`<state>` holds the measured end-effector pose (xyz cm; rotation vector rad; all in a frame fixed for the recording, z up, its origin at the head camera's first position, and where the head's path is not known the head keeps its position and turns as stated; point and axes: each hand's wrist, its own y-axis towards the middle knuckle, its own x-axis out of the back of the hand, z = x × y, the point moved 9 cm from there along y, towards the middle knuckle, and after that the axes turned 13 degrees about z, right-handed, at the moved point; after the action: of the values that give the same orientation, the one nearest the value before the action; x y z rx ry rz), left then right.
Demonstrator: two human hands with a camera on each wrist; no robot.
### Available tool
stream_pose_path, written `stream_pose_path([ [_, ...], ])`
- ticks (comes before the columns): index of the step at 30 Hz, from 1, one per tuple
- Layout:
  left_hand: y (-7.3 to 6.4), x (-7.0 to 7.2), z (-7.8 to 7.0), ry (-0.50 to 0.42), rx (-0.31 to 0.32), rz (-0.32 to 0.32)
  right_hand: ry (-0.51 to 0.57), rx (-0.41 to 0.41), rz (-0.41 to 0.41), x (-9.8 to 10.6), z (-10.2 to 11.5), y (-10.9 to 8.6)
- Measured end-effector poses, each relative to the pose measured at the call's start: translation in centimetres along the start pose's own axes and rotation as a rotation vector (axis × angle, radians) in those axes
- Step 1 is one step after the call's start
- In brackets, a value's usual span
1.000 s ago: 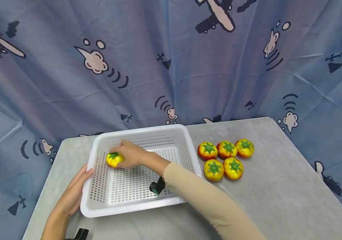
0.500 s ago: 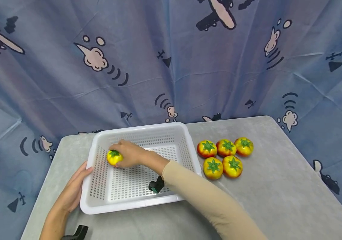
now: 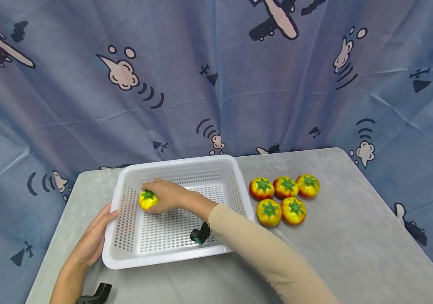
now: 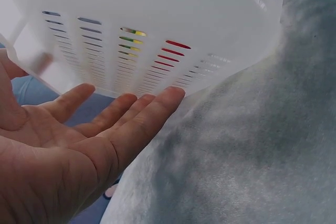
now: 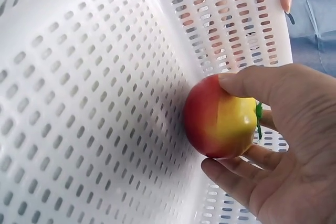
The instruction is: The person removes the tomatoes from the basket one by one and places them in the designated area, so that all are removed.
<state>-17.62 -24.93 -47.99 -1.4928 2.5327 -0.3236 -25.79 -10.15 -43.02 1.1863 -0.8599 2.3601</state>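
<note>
The right arm (image 3: 262, 253) wore a long beige sleeve. A black-and-green device (image 3: 200, 233) sat strapped at its wrist. The left forearm (image 3: 66, 283) was bare.

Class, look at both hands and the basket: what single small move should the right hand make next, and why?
Probably open the right hand and let go of the tomato. It is already inside the white basket, low by the left wall, while the left hand rests against the basket's outer side. Five tomatoes wait on the table.

Basket (image 4: 157, 19) contents behind slots, perhaps tomatoes, mere colour streaks.
</note>
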Motion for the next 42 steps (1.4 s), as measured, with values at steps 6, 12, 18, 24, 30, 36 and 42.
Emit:
stream_pose_path([
  [6,0.1,0.0,0.1,0.004,-0.004,0.000,-0.015,-0.010,0.034,-0.1,-0.5,-0.8],
  [12,0.1,0.0,-0.1,0.021,-0.019,0.013,0.010,-0.026,0.002,1.5,-0.8,-2.5],
  [18,0.0,0.0,-0.5,0.026,-0.020,0.035,0.035,-0.021,-0.015,2.8,-1.2,-4.7],
  [24,0.0,-0.1,-0.1,0.011,-0.019,0.029,0.060,-0.021,-0.011,2.9,-1.5,-6.9],
  [30,-0.1,-0.1,0.0,0.007,-0.027,0.016,0.081,-0.017,-0.028,3.7,-1.9,-9.6],
  [36,-0.2,0.0,-0.2,0.016,-0.046,0.012,0.108,-0.020,-0.069,4.5,-2.7,-12.2],
  [42,0.0,-0.2,-0.3,0.016,-0.055,0.026,0.123,-0.031,-0.116,4.7,-3.6,-14.3],
])
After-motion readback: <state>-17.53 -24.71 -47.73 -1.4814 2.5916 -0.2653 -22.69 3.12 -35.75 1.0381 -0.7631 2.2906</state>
